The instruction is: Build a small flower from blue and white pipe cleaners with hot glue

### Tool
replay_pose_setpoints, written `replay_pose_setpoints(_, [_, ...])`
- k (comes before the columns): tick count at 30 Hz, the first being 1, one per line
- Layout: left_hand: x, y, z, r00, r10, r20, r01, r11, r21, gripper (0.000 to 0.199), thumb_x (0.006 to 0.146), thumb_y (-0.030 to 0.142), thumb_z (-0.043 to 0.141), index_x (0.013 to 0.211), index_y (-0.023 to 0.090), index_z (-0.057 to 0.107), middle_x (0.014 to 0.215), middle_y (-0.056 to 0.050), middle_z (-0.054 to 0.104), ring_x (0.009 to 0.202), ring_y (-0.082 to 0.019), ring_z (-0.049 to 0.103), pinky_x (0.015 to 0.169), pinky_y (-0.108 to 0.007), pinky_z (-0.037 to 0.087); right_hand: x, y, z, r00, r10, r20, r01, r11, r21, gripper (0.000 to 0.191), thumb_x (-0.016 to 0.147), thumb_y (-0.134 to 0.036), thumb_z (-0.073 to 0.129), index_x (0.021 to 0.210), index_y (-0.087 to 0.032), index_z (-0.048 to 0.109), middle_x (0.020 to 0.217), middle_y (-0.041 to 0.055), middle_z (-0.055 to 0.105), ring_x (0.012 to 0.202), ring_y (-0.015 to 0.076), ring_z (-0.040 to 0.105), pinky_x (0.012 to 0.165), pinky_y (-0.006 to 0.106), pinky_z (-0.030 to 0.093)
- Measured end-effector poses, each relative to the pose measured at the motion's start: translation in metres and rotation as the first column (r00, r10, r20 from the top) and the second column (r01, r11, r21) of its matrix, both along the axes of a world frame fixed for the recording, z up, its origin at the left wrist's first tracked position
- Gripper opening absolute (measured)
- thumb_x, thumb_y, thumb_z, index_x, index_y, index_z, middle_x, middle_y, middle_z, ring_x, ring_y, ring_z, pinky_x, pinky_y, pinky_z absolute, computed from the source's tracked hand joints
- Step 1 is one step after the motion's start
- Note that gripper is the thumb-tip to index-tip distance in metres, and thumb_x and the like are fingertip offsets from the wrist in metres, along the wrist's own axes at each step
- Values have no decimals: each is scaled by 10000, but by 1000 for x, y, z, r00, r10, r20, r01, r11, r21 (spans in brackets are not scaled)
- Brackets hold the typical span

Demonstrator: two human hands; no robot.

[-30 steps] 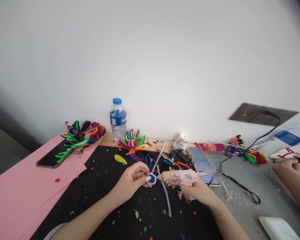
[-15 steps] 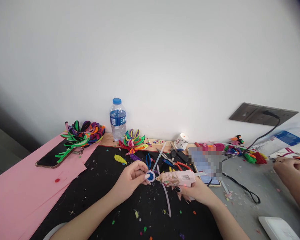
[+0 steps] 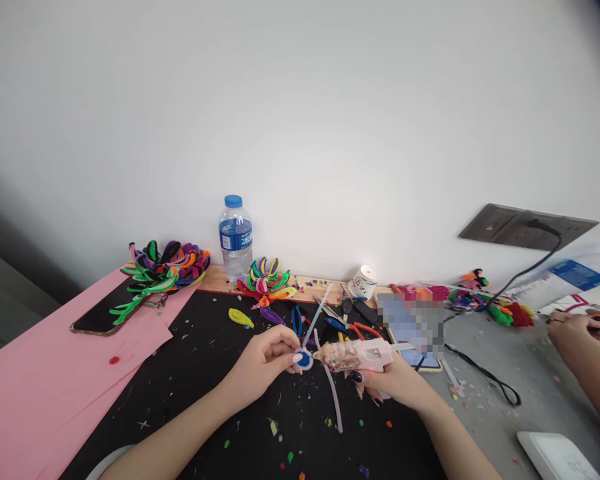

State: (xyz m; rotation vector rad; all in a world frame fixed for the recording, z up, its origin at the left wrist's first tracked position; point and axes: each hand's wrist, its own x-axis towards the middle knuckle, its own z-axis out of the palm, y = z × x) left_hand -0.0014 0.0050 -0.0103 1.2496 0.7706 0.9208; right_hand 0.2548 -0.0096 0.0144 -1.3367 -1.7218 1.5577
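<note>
Pinched in the fingertips of my left hand [image 3: 267, 360] is a small round pipe-cleaner coil [image 3: 305, 359], blue in the middle with a pale rim. My right hand [image 3: 397, 383] grips a pale pink glue gun [image 3: 355, 355] from below, its body crusted in places. The nozzle points left at the coil's right edge; whether they touch I cannot tell. A glue stick [image 3: 401, 347] sticks out of the gun's back. Just behind the coil lie a pale translucent stick [image 3: 319, 312] and a blue pipe-cleaner loop [image 3: 297, 321]. A pale lilac pipe cleaner [image 3: 335, 400] runs under the gun.
Behind are a water bottle [image 3: 236, 239], bunched pipe-cleaner loops [image 3: 264, 283], pliers [image 3: 365, 331] and a paper cup [image 3: 363, 283]. A phone [image 3: 100, 313] lies on pink paper [image 3: 40, 400] at left. Another person's hand [image 3: 583, 337] works at right, past a black cord [image 3: 520, 272].
My left hand has shifted the coil slightly right and down, so its blue face shows at a different tilt beside the nozzle. The glue gun has barely moved.
</note>
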Motion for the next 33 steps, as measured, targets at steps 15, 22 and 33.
replay_pose_setpoints(15, [0, -3, 6, 998, -29, -47, 29, 1000, -3, 96, 748, 220, 594, 799, 155, 546, 696, -11, 612, 657, -150, 607, 642, -273, 479, 0, 0, 0, 1000, 0, 16, 0, 1000, -6, 213, 727, -321, 592, 668, -117, 569, 554, 8, 593, 385, 44, 394, 385, 168, 339])
replay_pose_setpoints(22, [2, -3, 11, 998, -49, -45, 48, 999, -14, 76, 737, 212, 603, 765, 154, 563, 667, -7, 617, 637, -145, 599, 623, -260, 467, -1, 0, 0, 1000, -12, 17, 13, 1000, -21, 206, 723, -322, 601, 731, -118, 579, 556, 7, 596, 386, 50, 400, 375, 167, 332])
replay_pose_setpoints(33, [-1, -3, 8, 999, -6, -53, 6, 1000, 9, 91, 741, 226, 604, 788, 156, 567, 683, -10, 631, 648, -152, 611, 636, -269, 474, 1, 0, -1, 1000, 15, 14, -16, 1000, 12, 244, 739, -345, 590, 657, -116, 578, 538, 8, 585, 378, 46, 394, 379, 171, 338])
